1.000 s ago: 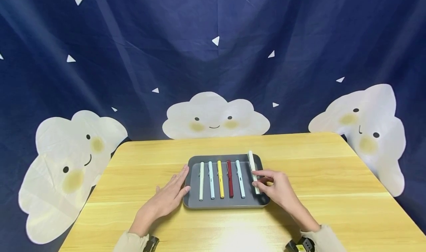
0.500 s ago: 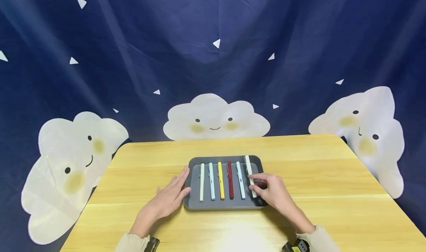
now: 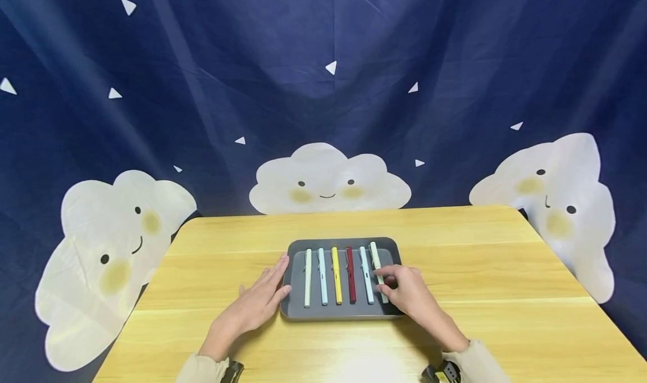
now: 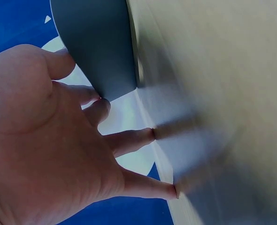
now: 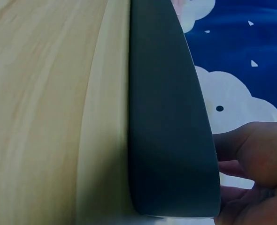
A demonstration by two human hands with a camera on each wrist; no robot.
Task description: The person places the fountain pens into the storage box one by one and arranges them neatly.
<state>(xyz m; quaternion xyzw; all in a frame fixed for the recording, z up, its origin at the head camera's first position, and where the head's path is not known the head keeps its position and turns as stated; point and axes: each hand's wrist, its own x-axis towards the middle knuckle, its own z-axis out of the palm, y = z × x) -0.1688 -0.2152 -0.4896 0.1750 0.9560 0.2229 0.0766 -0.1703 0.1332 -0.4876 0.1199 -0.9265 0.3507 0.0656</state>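
Note:
A dark grey tray (image 3: 343,317) holds several capped pens lying side by side. From left to right they are a pale green pen (image 3: 307,279), a light blue pen (image 3: 323,276), a yellow pen (image 3: 336,276), a dark red pen (image 3: 351,276), a second light blue pen (image 3: 367,276) and a whitish-green pen (image 3: 374,255). My right hand (image 3: 410,290) pinches this last pen between thumb and fingers; part of its barrel is hidden. My left hand (image 3: 253,303), fingers extended, touches the tray's left side with thumb and fingertips. The right wrist view hides the pen behind the tray wall.
The tray stands on a light wooden table (image 3: 202,270). Behind the table hangs a dark blue curtain (image 3: 283,91) with white clouds and small triangles. Bands with dark devices (image 3: 447,372) sit at both wrists.
My right hand has moved left and slightly down with the whitish-green pen, bringing it close beside the right light blue pen. My left hand stays at the tray's side.

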